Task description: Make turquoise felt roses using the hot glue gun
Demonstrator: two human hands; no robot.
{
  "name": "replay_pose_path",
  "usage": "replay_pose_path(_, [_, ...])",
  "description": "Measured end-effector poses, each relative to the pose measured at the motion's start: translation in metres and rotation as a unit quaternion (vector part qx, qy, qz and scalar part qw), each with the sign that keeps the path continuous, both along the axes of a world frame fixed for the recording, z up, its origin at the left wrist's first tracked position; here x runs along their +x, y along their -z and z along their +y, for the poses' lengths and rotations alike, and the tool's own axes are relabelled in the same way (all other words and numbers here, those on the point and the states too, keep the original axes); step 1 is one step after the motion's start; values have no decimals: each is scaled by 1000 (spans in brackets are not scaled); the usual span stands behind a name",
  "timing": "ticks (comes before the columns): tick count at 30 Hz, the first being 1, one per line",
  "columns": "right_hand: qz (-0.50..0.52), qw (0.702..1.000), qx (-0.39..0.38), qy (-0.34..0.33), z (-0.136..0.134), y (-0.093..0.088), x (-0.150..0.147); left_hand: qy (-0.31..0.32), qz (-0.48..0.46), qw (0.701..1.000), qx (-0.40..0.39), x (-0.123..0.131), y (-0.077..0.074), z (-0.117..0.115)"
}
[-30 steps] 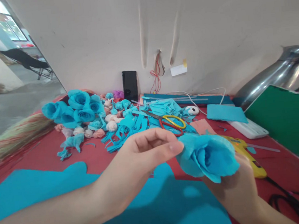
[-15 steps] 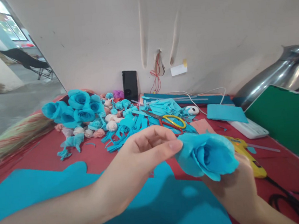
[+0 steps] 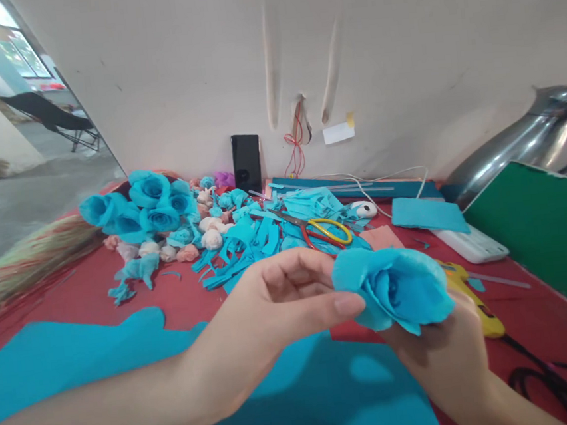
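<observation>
A blue crepe paper rose (image 3: 396, 288), its petals curling around a tight centre, is held up in front of me at the right. My left hand (image 3: 292, 305) pinches an outer petal on the rose's left side between thumb and fingers. Behind and below the bloom, my right hand (image 3: 448, 357) is closed around its base; most of those fingers are hidden by the petals. Under both hands lies a large blue paper sheet (image 3: 301, 398) with a wavy edge, on the red tabletop (image 3: 192, 301).
Several finished blue roses (image 3: 148, 189) stand at the left beside small pink and white buds (image 3: 210, 238). Scissors (image 3: 323, 230) rest on blue paper scraps (image 3: 250, 239). A yellow glue gun (image 3: 489, 316) lies right, near a green board (image 3: 542, 241). A phone (image 3: 247, 162) leans on the wall.
My left thumb has moved right and down along the rose's left petal, pressing further over it. The rose has shifted slightly up; my right hand stays nearly in place.
</observation>
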State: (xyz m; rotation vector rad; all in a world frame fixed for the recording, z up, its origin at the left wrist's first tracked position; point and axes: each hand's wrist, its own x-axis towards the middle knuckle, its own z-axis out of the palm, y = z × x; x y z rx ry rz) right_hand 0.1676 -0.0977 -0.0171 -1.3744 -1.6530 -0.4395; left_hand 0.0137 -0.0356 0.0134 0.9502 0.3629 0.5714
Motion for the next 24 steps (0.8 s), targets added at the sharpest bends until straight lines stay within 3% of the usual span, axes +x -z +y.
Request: replay_pose_path(24, [7,1000,3,-27,0,-2,-3,-41,-24,998,-43,2,3,-3])
